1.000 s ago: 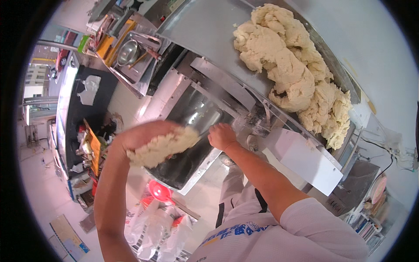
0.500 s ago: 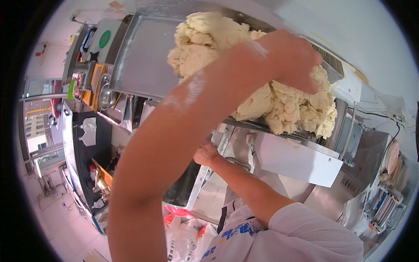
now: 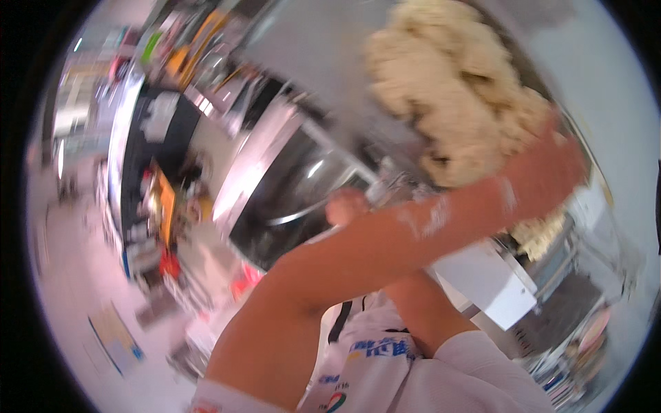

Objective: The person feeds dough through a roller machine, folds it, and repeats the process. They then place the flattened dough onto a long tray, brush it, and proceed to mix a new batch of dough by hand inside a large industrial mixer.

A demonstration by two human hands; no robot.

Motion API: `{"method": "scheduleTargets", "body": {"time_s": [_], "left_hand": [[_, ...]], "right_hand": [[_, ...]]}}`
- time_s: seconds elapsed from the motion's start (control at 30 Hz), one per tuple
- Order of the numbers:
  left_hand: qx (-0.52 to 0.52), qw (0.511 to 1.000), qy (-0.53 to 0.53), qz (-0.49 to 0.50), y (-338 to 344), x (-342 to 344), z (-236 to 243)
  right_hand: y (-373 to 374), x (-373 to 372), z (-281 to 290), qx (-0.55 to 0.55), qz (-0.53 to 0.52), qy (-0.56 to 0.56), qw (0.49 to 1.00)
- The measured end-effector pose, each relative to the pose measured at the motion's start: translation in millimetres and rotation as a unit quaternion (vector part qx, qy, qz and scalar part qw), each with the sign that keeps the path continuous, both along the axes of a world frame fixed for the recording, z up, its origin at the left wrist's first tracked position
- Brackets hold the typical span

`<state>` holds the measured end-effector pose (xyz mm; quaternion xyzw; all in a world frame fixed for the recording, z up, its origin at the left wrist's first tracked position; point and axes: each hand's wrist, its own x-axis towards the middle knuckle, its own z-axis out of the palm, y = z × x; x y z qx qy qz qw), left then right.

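Observation:
A large lumpy mass of pale dough (image 3: 454,89) lies on a metal surface at the upper right. My left arm crosses over my right, with flour smears on the forearm. At the dough's right edge is my left hand (image 3: 561,162), its fingers smeared by motion. Lower and toward the middle, my right hand (image 3: 346,206) looks closed at the edge of a shiny metal tub (image 3: 255,165) with a dark inside. Part of my right forearm is hidden under the left one.
A smooth metal tray (image 3: 310,41) lies left of the dough. Below the dough is a white panel (image 3: 485,282). More dough (image 3: 540,237) hangs low at the right. A dark-topped counter (image 3: 155,131) holding several things stands at the left.
The view has swung, so the dough sits further right. My left hand has shifted from atop the dough to its right edge. More of the tub's inside now shows beside my right hand.

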<state>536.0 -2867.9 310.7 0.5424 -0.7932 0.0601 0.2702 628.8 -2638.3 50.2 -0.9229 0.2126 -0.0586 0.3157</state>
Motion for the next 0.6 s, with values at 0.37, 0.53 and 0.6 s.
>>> {"method": "scheduleTargets", "body": {"time_s": [0.37, 0.53, 0.6], "left_hand": [[0.265, 0.757, 0.325, 0.500, 424, 151, -157], [0.473, 0.556, 0.363, 0.579, 501, 195, -260], [0.503, 0.539, 0.375, 0.562, 500, 220, -305]], "right_hand": [[-9, 37, 22, -0.009, -0.023, 0.225, 0.974], [23, 105, -54, 0.046, 0.205, 0.177, 0.962], [24, 130, -127, 0.014, 0.190, 0.216, 0.958]]}}
